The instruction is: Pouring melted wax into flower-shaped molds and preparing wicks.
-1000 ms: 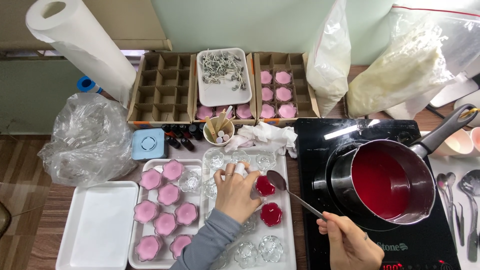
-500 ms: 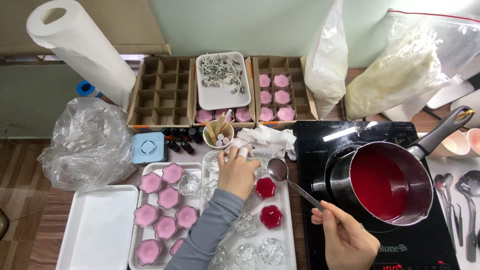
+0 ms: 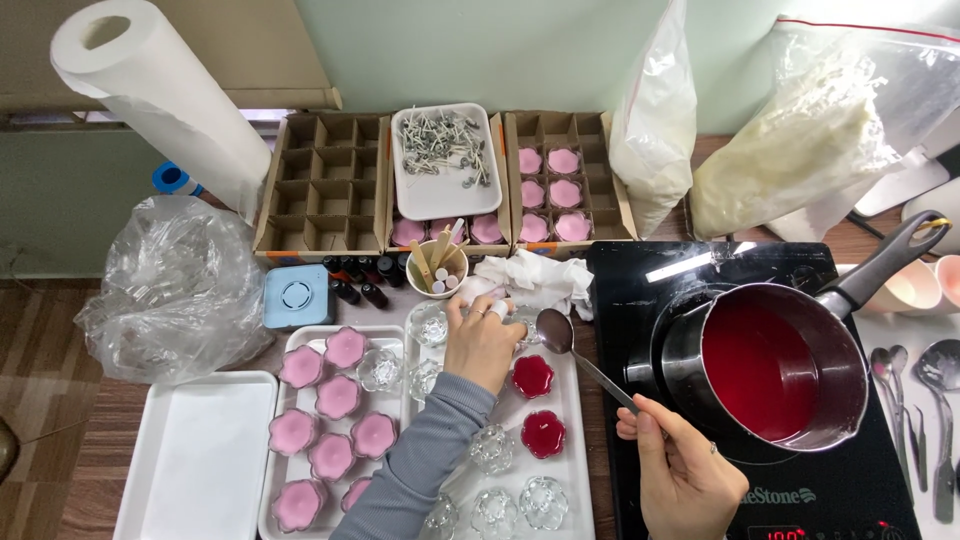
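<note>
Filling step: my left hand (image 3: 480,340) fingers grip an empty glass cup (image 3: 520,322) at their tips; right hand (image 3: 680,470) fingers pinch the spoon (image 3: 556,332), bowl just beside it. Next calls for tipping carefully.

Counted stock, by clock position from the middle of the view.

- Red filled glass cups (image 3: 532,376): two, at 6 o'clock on the white tray (image 3: 578,440).
- Pink filled cups on the neighbouring tray (image 3: 322,397): seven, at 7 o'clock.
- Pink filled cups in the right cardboard box (image 3: 548,190): six, at 12 o'clock.
- Divided cardboard boxes (image 3: 322,180): three, from 11 to 12 o'clock.
- Dish of metal wick tabs (image 3: 445,160): one, at 12 o'clock.
- Paper towel roll (image 3: 160,95): one, at 10 o'clock.
- Saucepan of red liquid (image 3: 770,365): one, at 4 o'clock.
- Spoon (image 3: 556,332): one, near centre.
- Bags of white flakes (image 3: 800,130): two, at 1 to 2 o'clock.
- Empty white tray (image 3: 200,455): one, at 8 o'clock.
</note>
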